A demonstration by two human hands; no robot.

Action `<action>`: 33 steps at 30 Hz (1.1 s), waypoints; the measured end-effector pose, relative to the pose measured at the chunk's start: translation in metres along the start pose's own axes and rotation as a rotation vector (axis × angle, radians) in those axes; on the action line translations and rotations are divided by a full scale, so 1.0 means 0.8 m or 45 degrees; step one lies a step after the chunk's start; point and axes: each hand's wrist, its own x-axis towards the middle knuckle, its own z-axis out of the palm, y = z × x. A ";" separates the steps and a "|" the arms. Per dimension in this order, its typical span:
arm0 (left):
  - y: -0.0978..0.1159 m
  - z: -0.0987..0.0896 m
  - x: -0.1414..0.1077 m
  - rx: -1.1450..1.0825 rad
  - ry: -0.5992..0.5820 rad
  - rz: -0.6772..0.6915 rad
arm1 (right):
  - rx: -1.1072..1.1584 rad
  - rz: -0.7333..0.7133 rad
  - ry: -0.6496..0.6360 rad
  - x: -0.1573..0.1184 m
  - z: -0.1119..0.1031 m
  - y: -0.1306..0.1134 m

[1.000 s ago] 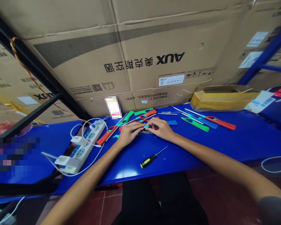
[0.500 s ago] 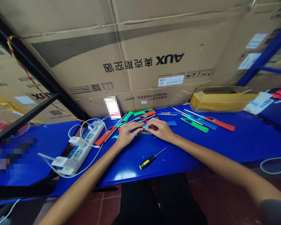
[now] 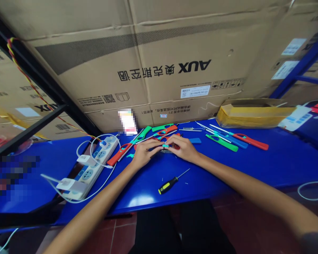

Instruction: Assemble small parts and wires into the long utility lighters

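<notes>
My left hand [image 3: 145,151] and my right hand [image 3: 184,148] meet above the table, fingertips pinched on a small teal plastic piece [image 3: 165,145] between them. Its exact kind is too small to make out. Below it, partly hidden by my fingers, lies a greyish clear part [image 3: 167,151]. Nearer to me rests a screwdriver [image 3: 168,186] with a black and yellow handle, its tip pointing up and to the right. Just left of my left hand is a red-handled stick lighter [image 3: 119,154], and a loose teal piece [image 3: 130,156] lies near it.
More stick lighters, one with a red handle [image 3: 257,141] and one green [image 3: 229,144], lie to the right. A yellow-taped carton [image 3: 254,120] stands behind them. On the left is a power strip [image 3: 99,164] with chargers and white cables. A large cardboard box [image 3: 159,46] forms the back.
Both hands stay together on the small teal piece, with slight finger movement. The view has shifted a little; the things on the table lie as before.
</notes>
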 end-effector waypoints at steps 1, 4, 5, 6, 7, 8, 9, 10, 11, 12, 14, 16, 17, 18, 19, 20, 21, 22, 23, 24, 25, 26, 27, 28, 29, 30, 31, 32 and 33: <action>0.000 0.000 0.000 0.010 0.002 0.009 | -0.003 0.005 0.008 0.000 0.000 -0.001; 0.001 -0.001 0.000 0.055 0.007 0.051 | -0.015 -0.002 -0.012 0.001 0.000 -0.002; 0.002 -0.001 0.000 0.069 0.004 0.062 | -0.022 -0.006 -0.019 0.001 -0.001 -0.002; 0.002 -0.002 0.000 0.083 -0.002 0.069 | -0.030 -0.009 -0.024 0.001 -0.001 -0.002; 0.003 -0.002 0.000 0.095 -0.010 0.075 | -0.038 -0.011 -0.029 0.001 -0.001 -0.002; 0.004 -0.002 0.000 0.106 -0.016 0.080 | -0.043 -0.011 -0.032 0.000 -0.001 -0.002; 0.004 -0.003 0.000 0.115 -0.022 0.083 | -0.047 -0.011 -0.033 0.000 -0.001 -0.001; 0.005 -0.003 0.000 0.123 -0.029 0.084 | -0.046 -0.011 -0.034 0.000 -0.001 -0.001; 0.005 -0.003 0.000 0.128 -0.035 0.086 | -0.043 -0.013 -0.035 0.000 -0.001 0.000; 0.005 -0.003 0.000 0.133 -0.041 0.091 | -0.036 -0.018 -0.035 -0.001 -0.001 0.001; 0.004 -0.003 -0.001 0.141 -0.051 0.105 | -0.021 -0.031 -0.036 -0.001 0.000 0.002; 0.003 -0.002 -0.002 0.154 -0.057 0.118 | -0.019 -0.040 -0.043 -0.001 0.000 0.003; 0.003 -0.001 -0.003 0.167 -0.056 0.123 | -0.025 -0.044 -0.048 -0.001 -0.001 0.003; 0.003 -0.001 -0.004 0.186 -0.053 0.126 | -0.035 -0.049 -0.054 -0.001 -0.001 0.003; 0.003 0.000 -0.004 0.213 -0.049 0.129 | -0.050 -0.057 -0.059 -0.001 -0.002 0.002; 0.004 0.000 -0.005 0.243 -0.042 0.132 | -0.069 -0.070 -0.063 0.000 -0.003 0.002; 0.005 0.001 -0.005 0.274 -0.035 0.132 | -0.093 -0.088 -0.066 0.000 -0.004 0.001; 0.006 0.002 -0.006 0.301 -0.031 0.130 | -0.124 -0.108 -0.072 0.000 -0.006 0.001; 0.007 0.003 -0.006 0.324 -0.030 0.125 | -0.160 -0.129 -0.077 0.000 -0.007 0.001; 0.008 0.003 -0.007 0.342 -0.031 0.115 | -0.197 -0.150 -0.082 0.000 -0.007 0.000; 0.009 0.004 -0.007 0.356 -0.035 0.102 | -0.234 -0.171 -0.087 0.000 -0.008 0.000; 0.010 0.006 -0.008 0.364 -0.042 0.085 | -0.268 -0.188 -0.090 0.000 -0.008 0.001; 0.010 0.006 -0.008 0.364 -0.050 0.066 | -0.297 -0.202 -0.089 -0.001 -0.008 0.001; 0.010 0.007 -0.008 0.355 -0.058 0.047 | -0.316 -0.215 -0.086 -0.001 -0.008 0.001; 0.009 0.008 -0.008 0.336 -0.065 0.029 | -0.327 -0.224 -0.083 -0.001 -0.008 0.001; 0.009 0.008 -0.008 0.309 -0.071 0.013 | -0.332 -0.232 -0.080 -0.001 -0.007 0.002; 0.009 0.008 -0.008 0.275 -0.074 -0.001 | -0.335 -0.238 -0.079 -0.002 -0.007 0.002; 0.008 0.008 -0.007 0.241 -0.074 -0.017 | -0.335 -0.242 -0.079 -0.002 -0.007 0.002; 0.008 0.007 -0.007 0.210 -0.071 -0.035 | -0.333 -0.244 -0.080 -0.002 -0.007 0.002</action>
